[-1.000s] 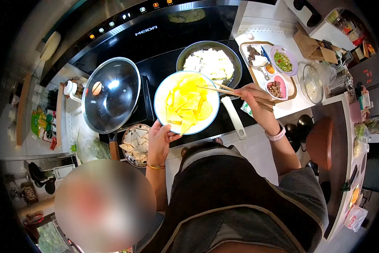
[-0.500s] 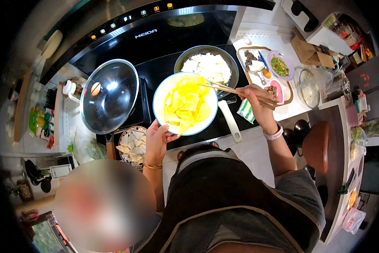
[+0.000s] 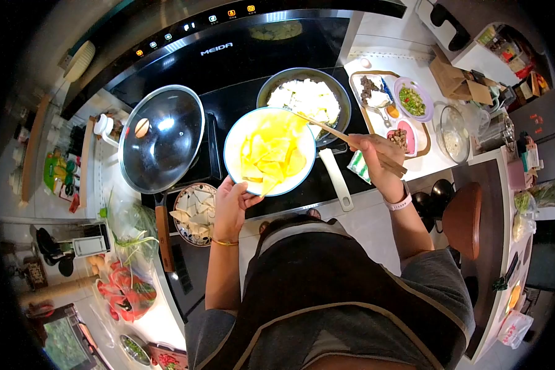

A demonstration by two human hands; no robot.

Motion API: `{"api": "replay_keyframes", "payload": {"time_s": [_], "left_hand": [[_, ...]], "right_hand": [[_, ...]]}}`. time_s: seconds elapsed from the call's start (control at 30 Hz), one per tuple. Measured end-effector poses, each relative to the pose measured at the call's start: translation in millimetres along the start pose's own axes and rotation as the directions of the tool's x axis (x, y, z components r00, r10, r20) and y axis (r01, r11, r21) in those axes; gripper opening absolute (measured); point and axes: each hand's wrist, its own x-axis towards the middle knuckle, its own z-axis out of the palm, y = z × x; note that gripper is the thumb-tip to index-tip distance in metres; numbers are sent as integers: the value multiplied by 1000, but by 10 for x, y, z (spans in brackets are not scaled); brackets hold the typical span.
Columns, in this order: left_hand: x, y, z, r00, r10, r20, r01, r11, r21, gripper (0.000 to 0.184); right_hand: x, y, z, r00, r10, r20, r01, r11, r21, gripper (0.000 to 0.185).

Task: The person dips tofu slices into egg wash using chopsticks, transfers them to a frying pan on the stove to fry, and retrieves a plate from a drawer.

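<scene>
My left hand (image 3: 231, 202) grips the near-left rim of a white bowl (image 3: 233, 151) with a blue edge. Flat yellow pieces (image 3: 271, 157) lie inside it. Wooden chopsticks (image 3: 328, 128) are held in my right hand (image 3: 381, 161), their tips at the bowl's far-right rim, touching or just above the yellow food. Just behind the bowl is a frying pan (image 3: 345, 102) with a white handle (image 3: 336, 182); pale white food (image 3: 305, 98) fills it, and the bowl hides part of its near side.
On the left, a lidded wok (image 3: 161, 139) stands on the stove, with a patterned plate (image 3: 195, 214) of pale triangular pieces below. To the right are a tray (image 3: 367, 111) of seasonings, a purple-rimmed bowl (image 3: 413, 98) and a glass bowl (image 3: 453, 132). A red bag (image 3: 129, 293) lies lower left.
The chopsticks' tips have shifted slightly right and nearer the bowl's rim. My left hand and the bowl have barely moved. A blurred round patch at lower left is gone, showing the counter.
</scene>
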Motion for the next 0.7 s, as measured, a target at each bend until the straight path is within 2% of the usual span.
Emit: {"api": "replay_keyframes", "payload": {"time_s": [0.1, 0.23, 0.3, 0.4, 0.47, 0.53, 0.6, 0.7], "left_hand": [[6, -15, -6, 1000, 3, -17, -3, 1000, 4, 31], [25, -63, -69, 1000, -7, -24, 7, 1000, -7, 35], [11, -86, -105, 998, -8, -54, 8, 1000, -1, 35], [-42, -88, -198, 994, -4, -106, 4, 1000, 2, 36], [-92, -85, -297, 992, -3, -128, 3, 1000, -1, 36], [-143, -92, -404, 990, 15, -143, -17, 1000, -12, 35], [-190, -65, -443, 986, 22, -167, -24, 1000, -6, 34], [-240, -40, -509, 976, 7, -216, -9, 1000, -6, 32]], "right_hand": [[27, -6, 17, 1000, 12, -9, -11, 998, 62, 28], [38, 79, 67, 998, -29, -53, 30, 1000, 11, 22], [29, 136, 64, 990, 81, -116, -74, 996, 58, 21], [8, 334, 159, 976, 85, -200, -64, 992, 111, 21], [-64, 524, 315, 952, 195, -236, -147, 967, 206, 22], [-141, 643, 479, 912, 357, -204, -302, 919, 254, 22], [-221, 783, 683, 893, 406, -197, -330, 885, 330, 23], [-265, 857, 740, 902, 399, -166, -340, 893, 295, 24]]}}
